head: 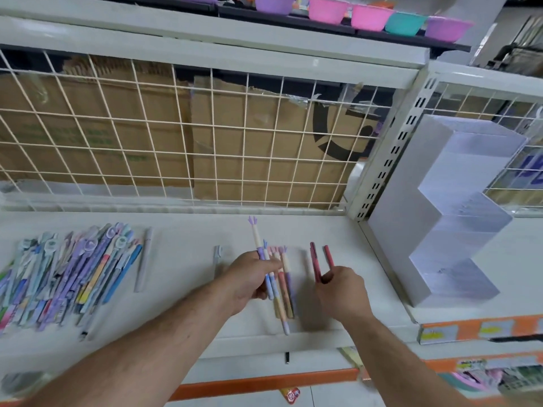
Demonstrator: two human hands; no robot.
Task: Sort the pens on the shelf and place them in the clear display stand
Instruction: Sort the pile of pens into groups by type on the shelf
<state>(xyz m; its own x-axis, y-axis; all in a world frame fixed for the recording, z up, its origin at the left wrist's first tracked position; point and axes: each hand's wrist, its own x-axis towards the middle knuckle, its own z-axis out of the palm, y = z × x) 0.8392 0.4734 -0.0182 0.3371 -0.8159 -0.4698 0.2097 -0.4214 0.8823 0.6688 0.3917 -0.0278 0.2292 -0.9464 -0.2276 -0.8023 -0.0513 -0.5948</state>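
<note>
Two red pens (316, 261) in right hand (343, 292); pastel pens (256, 239) in left hand (249, 277).

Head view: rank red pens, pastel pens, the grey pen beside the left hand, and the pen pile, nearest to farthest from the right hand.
1. red pens: pinched in the right hand.
2. pastel pens: just left, held by the left hand.
3. grey pen: farther left.
4. pen pile: far left.
</note>
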